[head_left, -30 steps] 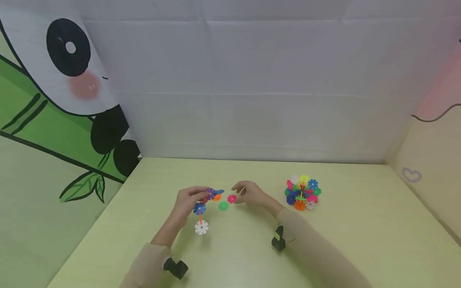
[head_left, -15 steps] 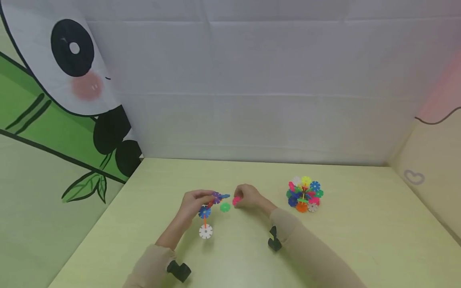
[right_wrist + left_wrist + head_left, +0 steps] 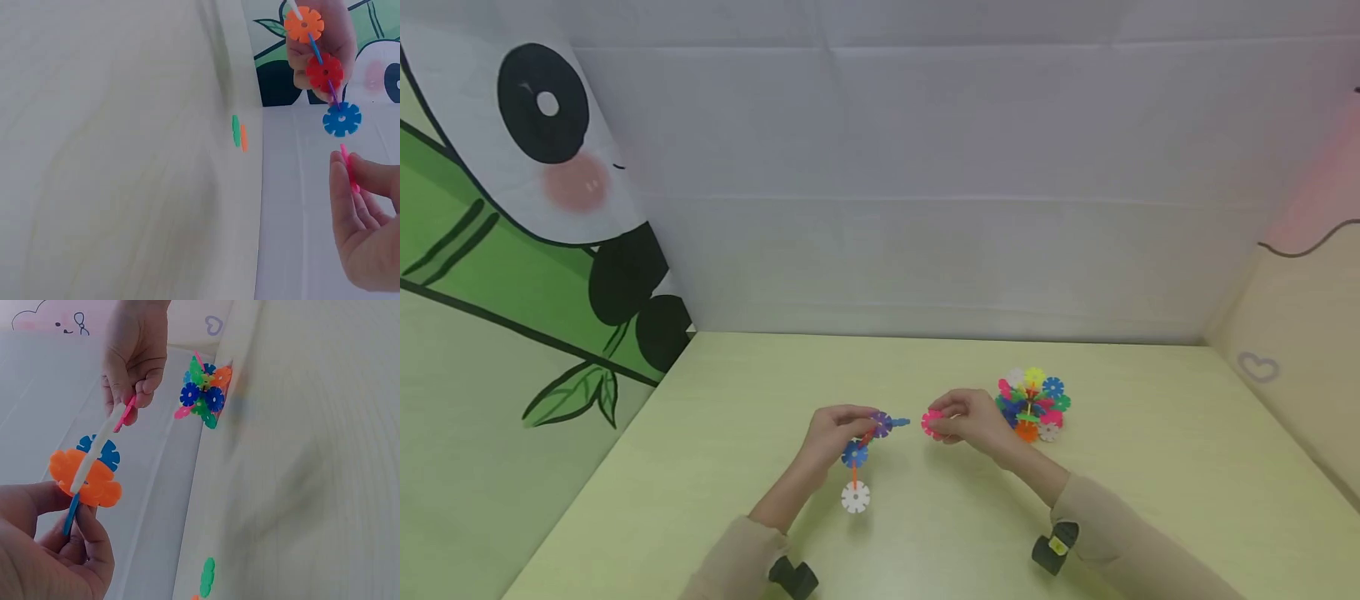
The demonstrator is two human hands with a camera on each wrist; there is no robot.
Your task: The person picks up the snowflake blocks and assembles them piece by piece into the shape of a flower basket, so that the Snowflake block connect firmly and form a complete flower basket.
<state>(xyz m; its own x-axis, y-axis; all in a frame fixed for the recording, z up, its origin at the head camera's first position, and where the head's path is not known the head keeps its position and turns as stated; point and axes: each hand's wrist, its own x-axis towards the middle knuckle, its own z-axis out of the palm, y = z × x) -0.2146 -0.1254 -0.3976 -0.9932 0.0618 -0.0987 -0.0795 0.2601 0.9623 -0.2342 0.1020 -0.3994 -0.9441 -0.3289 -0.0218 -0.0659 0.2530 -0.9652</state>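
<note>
My left hand [image 3: 835, 433] pinches a chain of interlocking snowflake discs. A white disc [image 3: 855, 497] hangs at its lower end, and a blue disc [image 3: 901, 422] points edge-on to the right from the purple disc [image 3: 882, 424]. In the right wrist view an orange disc [image 3: 297, 28] and a red disc [image 3: 317, 78] also belong to the chain. Between thumb and fingers my right hand [image 3: 977, 421] holds a pink snowflake disc [image 3: 928, 423]. A small gap separates it from the chain's blue end disc [image 3: 334, 123].
Loose on the table [image 3: 647, 500] lie a green disc [image 3: 236, 130] and an orange disc [image 3: 244, 137], hidden in the head view. A ball-like cluster of joined multicoloured discs [image 3: 1033, 406] sits just beyond my right hand. A white backdrop [image 3: 887, 250] closes off the back.
My right hand has taken the pink disc from the table and carried it to the right. Along with the chain, my left hand has shifted right too.
</note>
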